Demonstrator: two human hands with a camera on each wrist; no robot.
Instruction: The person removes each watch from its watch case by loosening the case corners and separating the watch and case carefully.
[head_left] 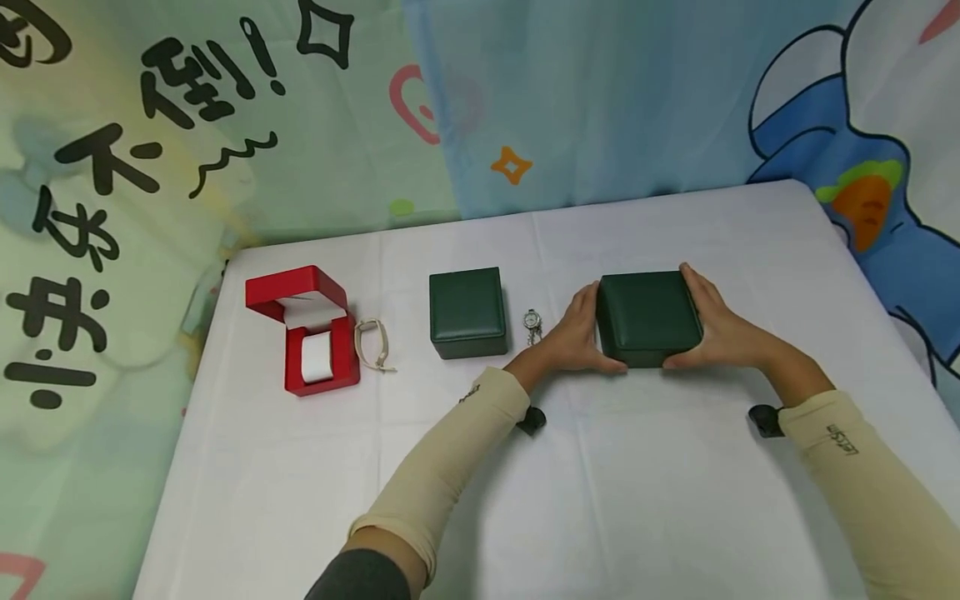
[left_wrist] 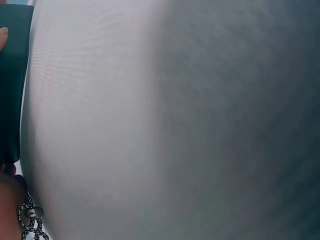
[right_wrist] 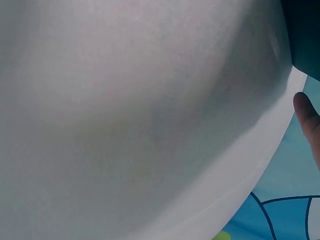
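A closed dark green box (head_left: pixel 647 317) is held between both hands on the right part of the table. My left hand (head_left: pixel 573 333) grips its left side, fingers along that side and thumb at the front lower edge. My right hand (head_left: pixel 723 332) grips the right side, with a finger at the back corner and the thumb at the front. In the left wrist view, a thumb tip overlaps the green box (left_wrist: pixel 12 95). The right wrist view catches only the box's corner (right_wrist: pixel 305 35) and one finger (right_wrist: pixel 305 110). A small silver watch (head_left: pixel 532 322) lies beside my left hand.
A second closed green box (head_left: pixel 468 312) stands left of the watch. Farther left, an open red box (head_left: pixel 347 367) shows a white cushion (head_left: pixel 317 358), with a light-coloured strap watch (head_left: pixel 373 345) at its right. A white cloth (head_left: pixel 480 467) covers the table; printed curtains hang behind.
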